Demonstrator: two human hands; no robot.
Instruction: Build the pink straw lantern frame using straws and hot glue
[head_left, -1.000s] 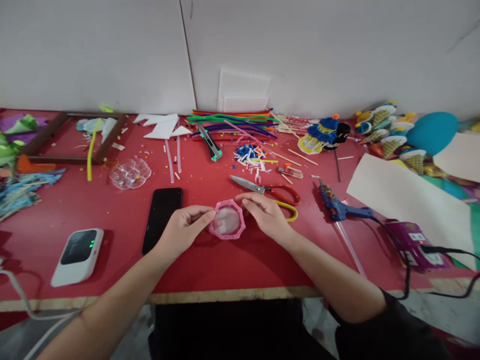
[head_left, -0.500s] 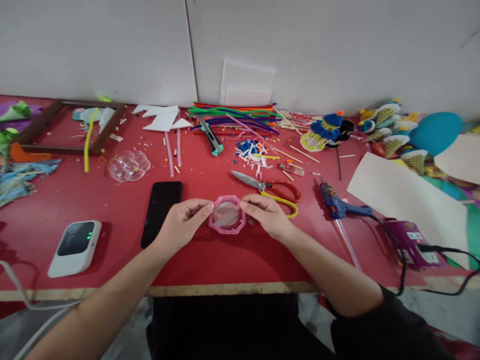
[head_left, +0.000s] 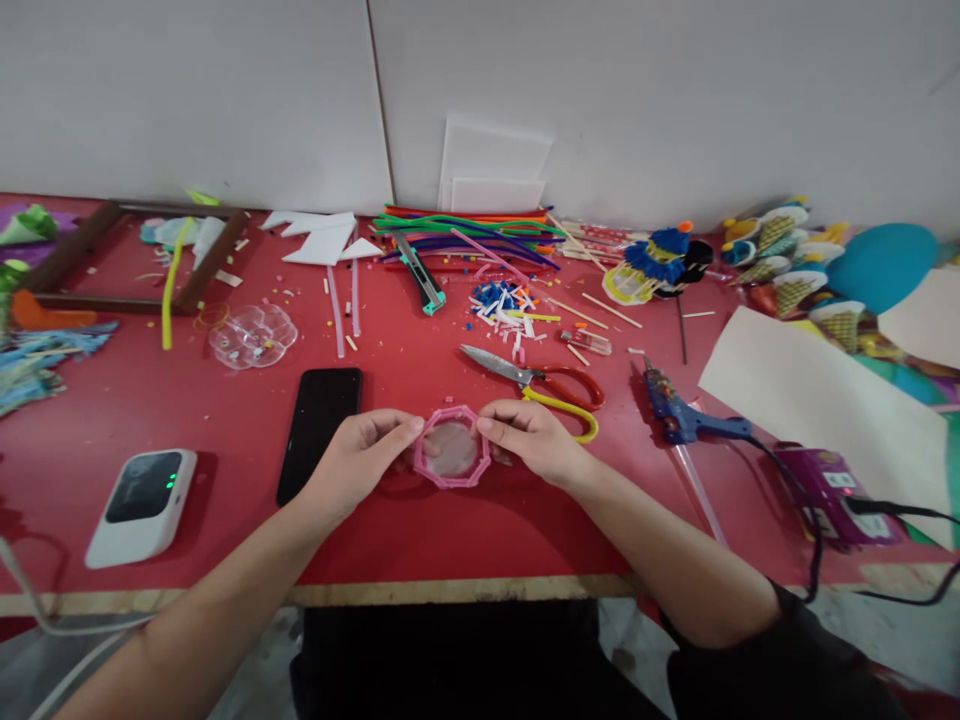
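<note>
Head view: I am watching right hand (head_left: 536, 441) now joining left hand (head_left: 366, 452) in pinching the ring (head_left: 453, 482), seemingly steadying it.

Ring (head_left: 452, 483) between fingers (head_left: 498, 431) looks plastic, phone (head_left: 319, 425) left of them glossy, scissor blades (head_left: 496, 364) beyond them metal, sheet (head_left: 832, 405) far right matt paper.

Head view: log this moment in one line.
left hand: grips pink octagon, left side; right hand: grips right side; scissors: beyond right hand; phone: beside left hand
</note>
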